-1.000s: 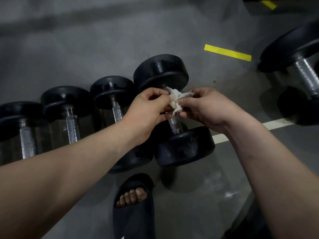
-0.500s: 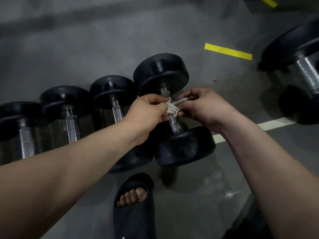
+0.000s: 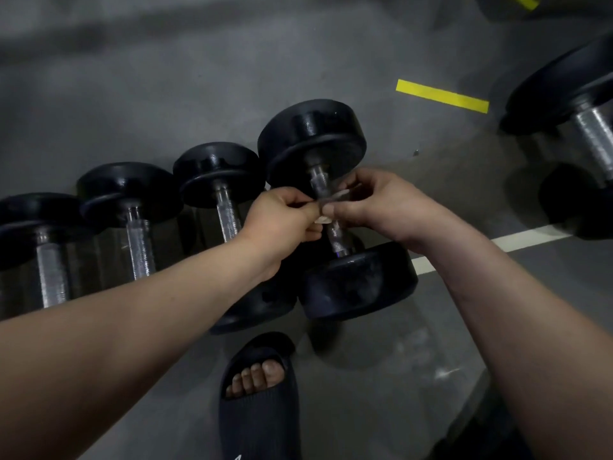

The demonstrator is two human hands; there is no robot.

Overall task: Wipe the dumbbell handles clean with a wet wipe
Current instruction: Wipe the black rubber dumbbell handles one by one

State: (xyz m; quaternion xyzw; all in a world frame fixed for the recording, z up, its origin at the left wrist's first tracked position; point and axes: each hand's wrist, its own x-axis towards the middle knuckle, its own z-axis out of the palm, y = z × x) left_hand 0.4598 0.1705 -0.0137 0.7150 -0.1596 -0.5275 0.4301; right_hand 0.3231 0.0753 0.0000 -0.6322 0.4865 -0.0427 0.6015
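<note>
The wet wipe (image 3: 323,220) is a small, crumpled white scrap, blurred and mostly hidden by fingers. It sits right over the knurled metal handle (image 3: 335,232) of the largest dumbbell (image 3: 311,134), between its two round black heads. The left hand (image 3: 282,220) and right hand (image 3: 381,204) each pinch the wipe with curled fingers, fingertips nearly meeting. Smaller dumbbells (image 3: 137,240) lie left of that dumbbell.

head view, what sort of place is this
Most likely a gym's free-weights area. A row of black dumbbells with metal handles lies on the grey floor, a bigger dumbbell sits to the right, and a yellow line and a white line mark the floor.
</note>
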